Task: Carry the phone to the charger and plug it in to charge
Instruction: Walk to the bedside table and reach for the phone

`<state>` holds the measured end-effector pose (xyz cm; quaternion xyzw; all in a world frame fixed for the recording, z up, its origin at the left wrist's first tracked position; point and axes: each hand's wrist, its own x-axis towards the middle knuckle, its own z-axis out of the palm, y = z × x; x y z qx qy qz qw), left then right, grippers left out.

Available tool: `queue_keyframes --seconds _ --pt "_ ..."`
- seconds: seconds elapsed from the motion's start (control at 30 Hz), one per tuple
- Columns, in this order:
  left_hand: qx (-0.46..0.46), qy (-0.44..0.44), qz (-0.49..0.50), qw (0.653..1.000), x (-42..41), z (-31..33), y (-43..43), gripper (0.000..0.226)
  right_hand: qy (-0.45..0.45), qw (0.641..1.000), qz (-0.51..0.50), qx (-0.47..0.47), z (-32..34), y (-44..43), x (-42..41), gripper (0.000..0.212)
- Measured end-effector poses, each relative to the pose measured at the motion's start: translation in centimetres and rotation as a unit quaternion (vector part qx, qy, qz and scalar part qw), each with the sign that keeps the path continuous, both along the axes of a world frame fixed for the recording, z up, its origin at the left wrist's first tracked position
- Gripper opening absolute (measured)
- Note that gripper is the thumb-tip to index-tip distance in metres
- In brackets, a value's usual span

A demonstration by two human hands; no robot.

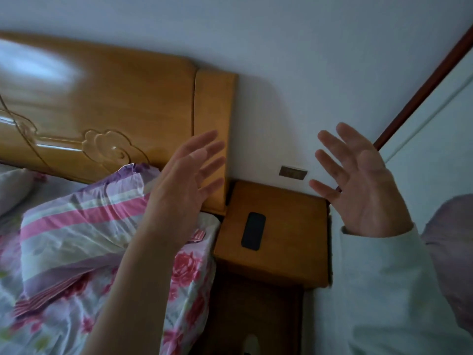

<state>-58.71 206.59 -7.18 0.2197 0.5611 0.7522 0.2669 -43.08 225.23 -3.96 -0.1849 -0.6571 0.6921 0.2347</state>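
Left forearm (133, 272) bare, no sleeve in sight; right arm in a pale sleeve (378, 290) (whitish, loose-fitting).

Both hands raised (left hand (183, 183), right hand (363, 190)), fingers (330, 139) spread

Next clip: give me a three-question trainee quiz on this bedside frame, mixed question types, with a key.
1. True or false: the left hand is holding the phone.
2. The phone lies on: A) the bed, B) the nightstand, C) the floor.
3. Fill in: both hands are raised with fingers ____.

Key:
1. False; both the left and the right hand are empty, above the phone.
2. B; it lies flat on the wooden top, beside the bed.
3. Spread (open).
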Motion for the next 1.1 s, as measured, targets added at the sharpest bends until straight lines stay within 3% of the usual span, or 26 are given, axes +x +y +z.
queue_keyframes --seconds 0.37,0.87,1.1 --pt "-0.042 -0.026 -0.034 0.998 -7.4 -9.6 9.3 0.036 -0.061 0.997 -0.030 -0.029 -10.6 6.2 -7.8 0.090" --pt "-0.166 -0.034 -0.045 0.984 -8.6 -35.0 16.4 0.046 -0.129 0.986 -0.077 -0.073 -34.6 11.0 -9.8 0.086" --pt "-0.250 0.030 -0.059 0.966 -6.9 -45.8 17.5 0.048 -0.151 0.980 -0.088 -0.097 -44.5 11.2 -8.3 0.081"
